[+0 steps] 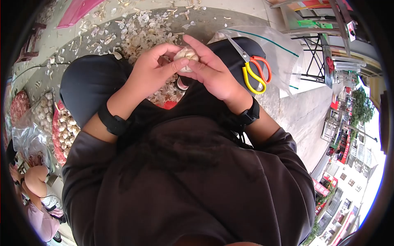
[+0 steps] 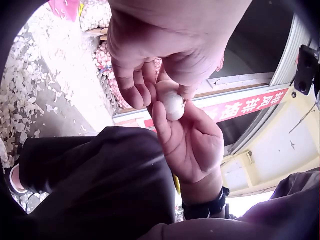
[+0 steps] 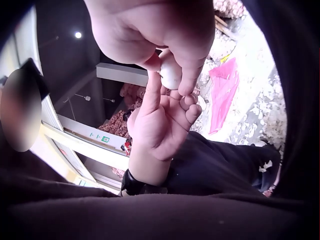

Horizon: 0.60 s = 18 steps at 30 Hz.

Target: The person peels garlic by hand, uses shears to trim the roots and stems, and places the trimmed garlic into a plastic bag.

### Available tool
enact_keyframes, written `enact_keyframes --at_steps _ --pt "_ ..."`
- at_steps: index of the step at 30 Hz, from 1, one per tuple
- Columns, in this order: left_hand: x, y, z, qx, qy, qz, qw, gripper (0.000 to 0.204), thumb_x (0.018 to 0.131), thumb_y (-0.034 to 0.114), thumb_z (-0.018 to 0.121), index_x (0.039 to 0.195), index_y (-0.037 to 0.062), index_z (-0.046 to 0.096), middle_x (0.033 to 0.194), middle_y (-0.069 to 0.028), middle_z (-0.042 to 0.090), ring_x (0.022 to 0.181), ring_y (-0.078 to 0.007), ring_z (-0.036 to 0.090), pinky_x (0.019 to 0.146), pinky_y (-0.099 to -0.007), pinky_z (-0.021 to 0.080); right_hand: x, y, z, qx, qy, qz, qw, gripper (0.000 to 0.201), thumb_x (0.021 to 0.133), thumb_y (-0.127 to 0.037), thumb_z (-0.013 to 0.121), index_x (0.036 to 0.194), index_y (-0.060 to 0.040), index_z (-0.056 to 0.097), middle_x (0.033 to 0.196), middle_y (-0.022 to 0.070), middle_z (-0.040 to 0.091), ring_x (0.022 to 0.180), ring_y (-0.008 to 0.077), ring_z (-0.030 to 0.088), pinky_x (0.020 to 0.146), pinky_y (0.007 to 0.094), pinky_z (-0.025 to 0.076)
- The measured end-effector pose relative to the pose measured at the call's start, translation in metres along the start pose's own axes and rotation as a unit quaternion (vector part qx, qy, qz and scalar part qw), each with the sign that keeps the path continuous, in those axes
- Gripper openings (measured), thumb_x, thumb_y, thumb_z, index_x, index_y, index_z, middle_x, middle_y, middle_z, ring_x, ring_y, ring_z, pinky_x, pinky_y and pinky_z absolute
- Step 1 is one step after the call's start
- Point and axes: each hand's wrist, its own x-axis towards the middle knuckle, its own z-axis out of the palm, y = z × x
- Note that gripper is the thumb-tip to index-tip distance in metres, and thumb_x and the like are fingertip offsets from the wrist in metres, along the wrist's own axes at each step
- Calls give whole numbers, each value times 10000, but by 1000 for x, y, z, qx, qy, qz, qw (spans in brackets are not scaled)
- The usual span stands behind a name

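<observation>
Between both hands, above the lap, is a whitish garlic bulb (image 1: 186,58). The left hand (image 1: 154,67) grips it from one side with its thumb on the bulb. From the other side the right hand (image 1: 211,71) holds it, thumb pressed near the left thumb. In the left wrist view the smooth white bulb (image 2: 172,105) shows between the fingertips of both hands. The right wrist view shows the bulb (image 3: 171,72) pinched by the right hand (image 3: 155,30), with the left hand (image 3: 162,122) below it.
Scissors (image 1: 254,74) with red and yellow handles lie by the right thigh, beside a clear plastic bag (image 1: 279,53). Garlic skins (image 1: 143,35) litter the ground ahead. Net bags of garlic (image 1: 65,131) stand at the left, near another seated person (image 1: 37,184).
</observation>
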Motion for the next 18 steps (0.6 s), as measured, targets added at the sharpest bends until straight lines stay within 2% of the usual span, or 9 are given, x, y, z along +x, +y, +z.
enact_keyframes --at_steps 4,7,8,10,13,15,18 --pt "-1 -1 -2 -37 -31 50 998 212 912 125 689 1085 10 648 960 -34 673 729 -42 581 626 -202 472 -3 -1 -3 -9 -30 -42 999 525 995 -76 477 1499 -95 330 1256 35 543 909 58 552 640 197 452" --pt "-4 4 -2 -60 -11 -9 998 172 901 105 698 1040 12 659 955 -32 669 744 -54 586 634 -212 472 -2 2 -5 -35 -37 -75 996 515 985 -55 485 1483 -88 357 1236 25 545 847 50 525 645 203 449" --pt "-3 2 -1 -31 2 27 999 153 901 100 695 1019 9 661 943 -31 665 747 -61 586 638 -217 472 0 5 -4 -60 -34 -97 993 510 981 -50 489 1475 -85 368 1212 20 552 830 48 517 645 204 446" --pt "-1 -5 0 26 27 100 994 118 901 90 691 978 4 665 919 -27 656 753 -74 585 645 -226 473 -1 6 -4 -83 -32 -97 991 496 975 -42 497 1457 -81 390 1154 12 563 812 46 511 644 203 440" --pt "0 -6 -9 171 16 177 969 117 938 106 651 1032 36 641 967 20 616 842 -75 574 671 -219 482 -2 5 -6 -69 -30 -40 996 462 974 -43 507 1427 -78 422 1065 4 574 814 46 525 638 200 434" --pt "-1 -6 -7 174 19 150 973 104 951 116 635 1020 38 631 940 14 603 824 -75 574 671 -213 480 -2 8 -5 -52 -25 -13 998 431 980 -55 509 1405 -78 443 1021 3 580 821 49 546 630 200 434" --pt "-1 -8 -5 111 34 72 991 103 970 135 608 1009 40 613 911 4 595 790 -75 571 666 -212 479 -4 -6 0 13 -15 40 999 405 1019 -74 445 1421 -62 401 1289 72 541 1183 164 544 1038 363 453"
